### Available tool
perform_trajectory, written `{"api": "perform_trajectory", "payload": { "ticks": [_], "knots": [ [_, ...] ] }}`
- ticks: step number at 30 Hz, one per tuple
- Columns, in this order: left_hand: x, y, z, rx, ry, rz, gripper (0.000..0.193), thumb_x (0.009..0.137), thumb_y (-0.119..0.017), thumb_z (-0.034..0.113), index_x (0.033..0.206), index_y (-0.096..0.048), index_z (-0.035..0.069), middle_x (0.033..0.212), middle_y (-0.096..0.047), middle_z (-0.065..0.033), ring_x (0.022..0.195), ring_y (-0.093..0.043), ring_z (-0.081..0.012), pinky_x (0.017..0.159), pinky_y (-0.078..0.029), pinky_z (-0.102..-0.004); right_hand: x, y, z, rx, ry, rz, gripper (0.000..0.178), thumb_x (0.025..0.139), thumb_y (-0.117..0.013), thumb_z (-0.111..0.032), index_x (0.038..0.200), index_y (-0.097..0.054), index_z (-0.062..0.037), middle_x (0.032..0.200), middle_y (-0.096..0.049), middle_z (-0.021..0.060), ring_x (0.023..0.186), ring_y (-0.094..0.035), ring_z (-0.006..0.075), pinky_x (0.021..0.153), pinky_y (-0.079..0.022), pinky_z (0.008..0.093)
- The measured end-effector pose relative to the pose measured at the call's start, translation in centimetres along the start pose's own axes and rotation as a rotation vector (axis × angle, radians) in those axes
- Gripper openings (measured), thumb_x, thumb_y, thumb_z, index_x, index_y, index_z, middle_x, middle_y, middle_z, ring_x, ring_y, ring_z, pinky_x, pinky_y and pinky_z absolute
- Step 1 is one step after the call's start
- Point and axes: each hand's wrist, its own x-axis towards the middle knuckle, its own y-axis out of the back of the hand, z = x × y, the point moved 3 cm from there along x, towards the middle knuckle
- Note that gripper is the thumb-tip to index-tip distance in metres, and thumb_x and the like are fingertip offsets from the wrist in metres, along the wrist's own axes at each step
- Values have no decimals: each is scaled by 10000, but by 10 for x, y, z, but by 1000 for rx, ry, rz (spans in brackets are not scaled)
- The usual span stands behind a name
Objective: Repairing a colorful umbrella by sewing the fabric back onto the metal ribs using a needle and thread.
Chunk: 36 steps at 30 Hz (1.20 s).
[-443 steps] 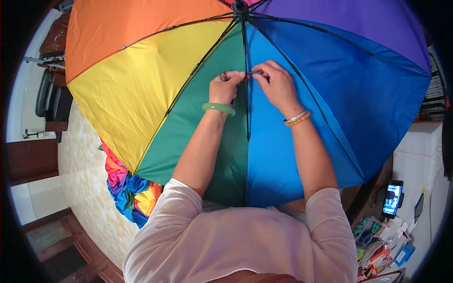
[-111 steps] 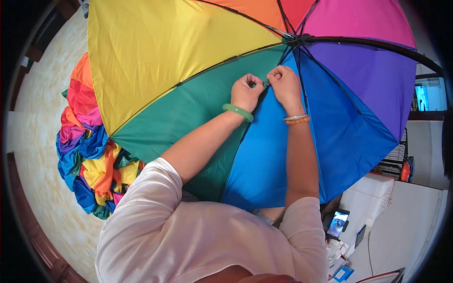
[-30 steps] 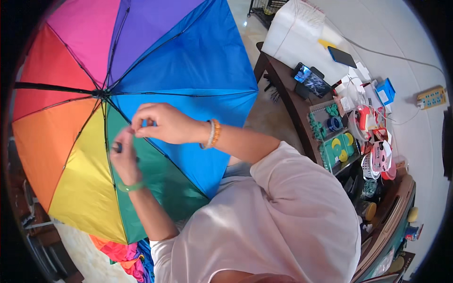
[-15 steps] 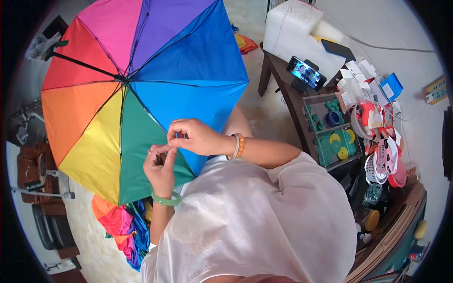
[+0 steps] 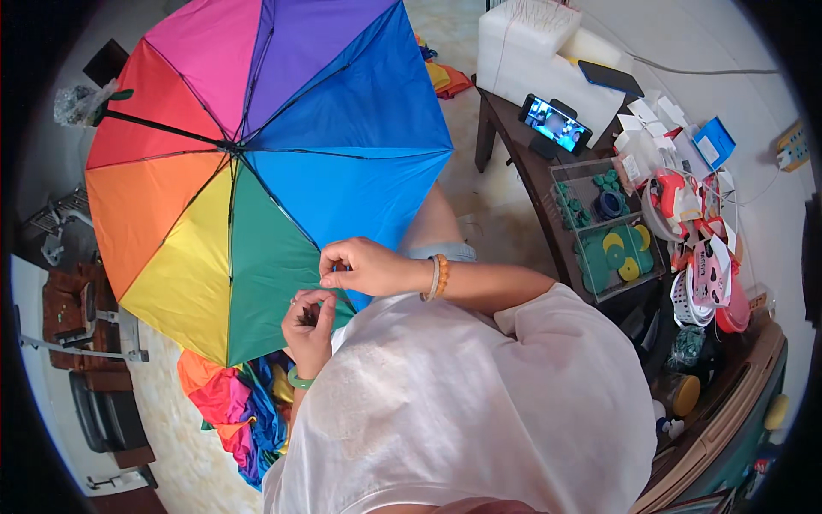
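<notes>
An open rainbow umbrella [image 5: 282, 248] fills the space before me, its inner side with black ribs and shaft facing me. Clear plastic wraps the handle end [image 5: 79, 104] at the far left. Close to the edge of the green and light blue panels, my left hand [image 5: 310, 334] is closed around a small dark thing [image 5: 306, 317] that I cannot make out. Just above and right of it, my right hand [image 5: 366, 265] pinches with thumb and forefinger; whatever is in that pinch is too small to see. The two hands are slightly apart.
Crumpled multicoloured cloth [image 5: 235, 411] lies on the floor at the lower left. To the right, a dark table [image 5: 531, 184] bears a lit phone [image 5: 555, 124] on a stand, a clear divided box [image 5: 608, 227] of green and yellow pieces, and baskets [image 5: 692, 295].
My right hand has separated from the left, where their fingertips met before. Both hands and the umbrella now appear slightly further right, and the left hand lower.
</notes>
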Motion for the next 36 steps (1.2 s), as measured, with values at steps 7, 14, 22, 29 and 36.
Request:
{"api": "perform_trajectory", "payload": {
  "ticks": [7, 14, 22, 29, 36],
  "knots": [
    [-4, 2, -4, 30, 17, 25, 68, 740, -613, -51, 768, -609, 11, 793, -526, -8, 580, -331, -80, 512, -265, -210, 0, -10, 11, 102, -48, -79, 59, 799, -643, -89, 767, -618, -45, 634, -565, 3, 543, -441, 90, 503, -358, 236],
    [-5, 22, -41, 109, 41, 138, 95, 766, -590, -29, 844, -592, 25, 831, -556, -22, 652, -432, -93, 600, -357, -204, -8, -12, 1, 360, -142, -184, 67, 812, -639, -91, 766, -620, -46, 634, -564, -6, 546, -444, 82, 507, -358, 227],
    [1, 27, -25, -57, 111, 434, 84, 823, -611, 18, 905, -616, 7, 862, -602, -45, 761, -527, -113, 729, -408, -213, -13, -4, 1, -2, 38, 116, 31, 807, -627, -61, 789, -606, -49, 772, -552, 13, 598, -456, 110, 562, -384, 247],
    [-8, 8, -27, -243, 226, 78, 96, 800, -646, -18, 893, -630, 1, 819, -588, -31, 739, -511, -104, 703, -410, -210, -17, -15, 4, -104, 200, 153, 37, 781, -624, -40, 797, -592, -47, 831, -529, 31, 623, -459, 146, 583, -389, 269],
    [-12, 0, -32, -216, 94, 27, 63, 801, -630, -37, 849, -619, 2, 849, -551, -46, 762, -481, -122, 698, -389, -207, -20, -18, 14, -42, 158, 121, 43, 769, -618, -31, 793, -586, -46, 814, -535, 34, 617, -460, 157, 575, -387, 278]
  ]
}}
